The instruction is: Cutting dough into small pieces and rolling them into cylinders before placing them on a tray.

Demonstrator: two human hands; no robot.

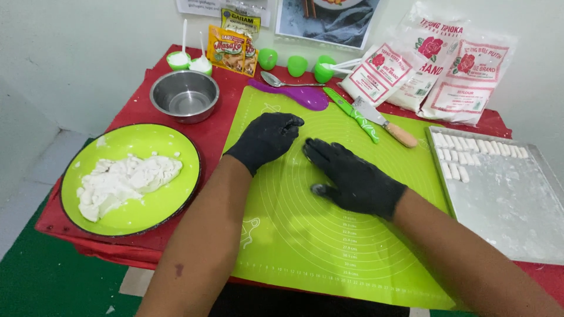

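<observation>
Soft, sticky dough was likely pressed under the flat right hand [355,182] on the mat [329,246]; left hand [267,138] was loosely curled, grip unclear.

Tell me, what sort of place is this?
Likely a small home kitchen corner set up for making dough snacks: a green rolling mat, a plate of white dough, flour bags and a floured tray of cut pieces.

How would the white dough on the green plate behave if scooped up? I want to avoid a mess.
The dough lies in torn, uneven lumps, so it probably sags and tears. White smears on the plate suggest it sticks. Likely not fragile.
</observation>
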